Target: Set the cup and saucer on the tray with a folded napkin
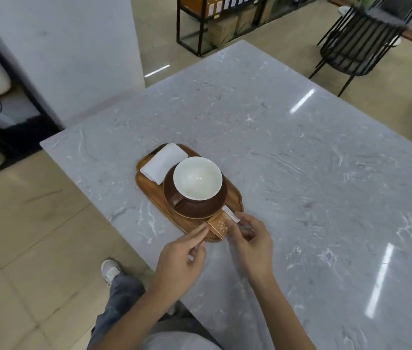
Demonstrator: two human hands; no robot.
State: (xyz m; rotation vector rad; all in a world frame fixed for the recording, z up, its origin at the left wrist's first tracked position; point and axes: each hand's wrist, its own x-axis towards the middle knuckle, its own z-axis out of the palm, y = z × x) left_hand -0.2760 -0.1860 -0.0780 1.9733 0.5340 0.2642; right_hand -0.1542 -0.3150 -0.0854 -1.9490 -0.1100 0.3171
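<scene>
- A wooden tray [149,190] lies on the grey marble table [301,160], a little left of the frame's centre.
- On the tray's upper left end rests a folded white napkin [163,162].
- The brown saucer [200,209] sits in the middle of the tray, its upper left edge just beside the napkin.
- The cup [197,178], white inside and brown outside, stands upright on the saucer, handle pointing toward the lower left.
- At the tray's lower right end, touching the saucer's rim, is a small orange packet [221,223].
- The right hand [250,238] pinches the packet's right end between thumb and forefinger, the other fingers curled.
- The left hand [182,251] reaches its straight forefinger and thumb to the packet's left edge; whether it has hold of the packet cannot be told.
- Upper right of the frame: a black wire chair [359,46]; top centre, a black shelf [212,21] with boxes.
</scene>
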